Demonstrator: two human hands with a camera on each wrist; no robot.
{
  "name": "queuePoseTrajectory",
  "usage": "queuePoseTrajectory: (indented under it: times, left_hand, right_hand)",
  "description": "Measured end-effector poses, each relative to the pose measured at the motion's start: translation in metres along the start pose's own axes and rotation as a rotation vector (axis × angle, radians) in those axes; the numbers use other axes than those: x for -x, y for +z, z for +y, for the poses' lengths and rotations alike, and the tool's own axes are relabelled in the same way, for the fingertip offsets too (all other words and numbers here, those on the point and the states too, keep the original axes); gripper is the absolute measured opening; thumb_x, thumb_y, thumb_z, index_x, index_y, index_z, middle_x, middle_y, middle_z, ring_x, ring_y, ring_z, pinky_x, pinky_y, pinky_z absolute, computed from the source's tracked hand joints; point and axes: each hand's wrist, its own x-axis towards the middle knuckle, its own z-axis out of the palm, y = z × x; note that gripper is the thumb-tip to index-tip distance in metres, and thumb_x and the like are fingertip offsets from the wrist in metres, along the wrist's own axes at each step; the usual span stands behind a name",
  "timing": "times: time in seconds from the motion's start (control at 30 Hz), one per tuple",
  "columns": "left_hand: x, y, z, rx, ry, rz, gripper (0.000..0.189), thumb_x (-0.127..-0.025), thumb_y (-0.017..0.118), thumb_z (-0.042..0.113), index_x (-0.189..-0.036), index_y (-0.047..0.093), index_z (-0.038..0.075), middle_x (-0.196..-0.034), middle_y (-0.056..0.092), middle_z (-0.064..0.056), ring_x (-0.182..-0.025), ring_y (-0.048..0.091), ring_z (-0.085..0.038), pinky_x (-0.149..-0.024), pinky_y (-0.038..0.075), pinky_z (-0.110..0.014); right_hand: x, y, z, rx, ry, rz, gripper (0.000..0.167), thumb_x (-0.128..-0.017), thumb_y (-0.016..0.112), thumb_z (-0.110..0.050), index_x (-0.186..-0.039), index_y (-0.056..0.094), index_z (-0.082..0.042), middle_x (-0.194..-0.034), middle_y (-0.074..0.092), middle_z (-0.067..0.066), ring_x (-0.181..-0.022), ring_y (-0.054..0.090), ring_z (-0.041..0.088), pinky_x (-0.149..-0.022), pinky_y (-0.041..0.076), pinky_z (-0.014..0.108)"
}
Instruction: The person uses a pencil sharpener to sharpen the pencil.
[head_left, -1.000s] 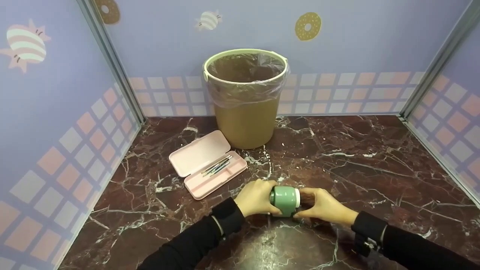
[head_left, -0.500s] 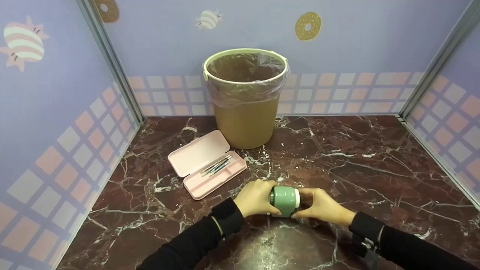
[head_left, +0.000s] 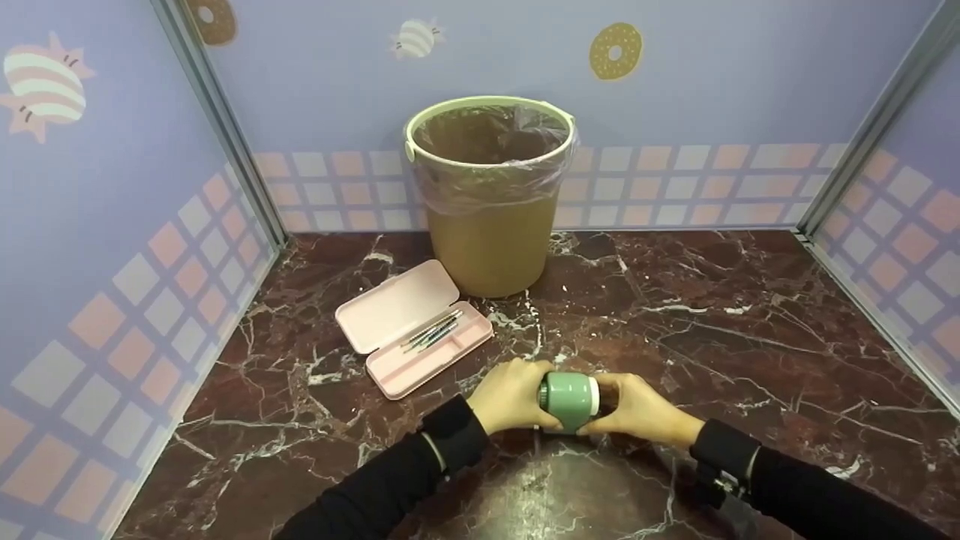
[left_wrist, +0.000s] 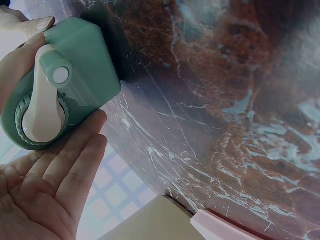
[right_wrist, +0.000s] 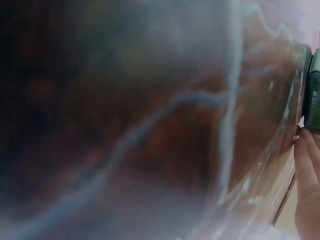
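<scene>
A green pencil sharpener (head_left: pixel 570 397) with a white right end sits on the marble-patterned table between both hands. My left hand (head_left: pixel 512 397) grips it from the left, thumb in front and fingers behind. In the left wrist view the cream crank (left_wrist: pixel 45 110) with its green knob faces that palm, and the fingers lie straight along the body. From the other side my right hand (head_left: pixel 637 409) holds the right end, its thumb at the front lower corner. Only a sliver of the sharpener shows in the right wrist view, with right-hand fingers (right_wrist: pixel 306 165) at its base.
Left of the hands lies an open pink pencil case (head_left: pixel 397 307) with several patterned pencils (head_left: pixel 433 331) in it. Behind stands a tan bin (head_left: pixel 491 247) lined with a clear bag. Patterned walls enclose the table at the back and both sides.
My right hand has shifted slightly left, closer in against the sharpener's right end. The left hand and the sharpener stay where they were.
</scene>
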Motion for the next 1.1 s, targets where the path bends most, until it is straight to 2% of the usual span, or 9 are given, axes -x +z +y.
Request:
queuePoseTrajectory:
  times: [0.3,0.5,0.67,0.77,0.9,1.1]
  left_hand:
    - [-0.001,-0.002,0.002,-0.001,0.0,-0.01,0.062,-0.063,0.096,0.04,-0.111,0.07,0.011,-0.095,0.077,-0.003,-0.075,0.069,-0.014,-0.069,0.057,-0.025]
    - [-0.003,-0.005,0.002,0.005,-0.004,-0.023,0.064,-0.063,0.096,0.039,-0.115,0.069,0.012,-0.099,0.077,-0.003,-0.08,0.07,-0.015,-0.073,0.058,-0.027]
    - [-0.006,-0.008,0.0,0.002,0.004,-0.03,0.075,-0.068,0.094,0.041,-0.131,0.064,0.011,-0.113,0.077,-0.007,-0.095,0.074,-0.021,-0.084,0.061,-0.034]
    - [-0.007,-0.014,-0.005,-0.01,-0.01,-0.034,0.08,-0.073,0.09,0.044,-0.139,0.06,0.01,-0.122,0.075,-0.01,-0.104,0.074,-0.024,-0.091,0.06,-0.038]
    - [-0.01,-0.027,-0.016,-0.037,-0.035,-0.027,0.077,-0.081,0.084,0.045,-0.143,0.056,0.007,-0.129,0.072,-0.013,-0.111,0.072,-0.027,-0.097,0.059,-0.041]
    - [-0.014,-0.048,-0.044,-0.111,-0.061,0.086,0.073,-0.087,0.079,0.046,-0.142,0.057,0.003,-0.139,0.067,-0.015,-0.122,0.068,-0.032,-0.109,0.052,-0.046]
  right_hand:
    - [-0.004,-0.004,-0.001,0.035,-0.003,-0.029,0.062,-0.073,0.092,-0.031,-0.125,0.067,-0.011,-0.114,0.076,0.003,-0.098,0.069,0.001,-0.09,0.057,0.021]
    - [-0.002,-0.004,-0.004,0.054,-0.001,0.005,0.061,-0.073,0.092,-0.033,-0.125,0.067,-0.012,-0.114,0.075,0.001,-0.098,0.069,0.003,-0.089,0.057,0.022]
    - [0.002,-0.006,-0.002,0.065,0.004,0.072,0.061,-0.074,0.092,-0.029,-0.125,0.068,-0.007,-0.115,0.076,0.008,-0.097,0.071,0.007,-0.088,0.059,0.024]
    - [0.004,-0.013,0.002,0.074,0.06,0.138,0.063,-0.072,0.092,-0.027,-0.124,0.067,-0.002,-0.113,0.076,0.013,-0.094,0.073,0.012,-0.084,0.06,0.024]
    - [0.009,-0.027,0.011,0.082,0.177,0.227,0.065,-0.072,0.092,-0.026,-0.124,0.065,0.003,-0.113,0.076,0.018,-0.094,0.073,0.019,-0.083,0.06,0.026]
    - [0.018,-0.055,0.028,0.142,0.279,0.352,0.068,-0.076,0.09,-0.031,-0.126,0.064,0.006,-0.116,0.074,0.024,-0.102,0.074,0.029,-0.091,0.06,0.039]
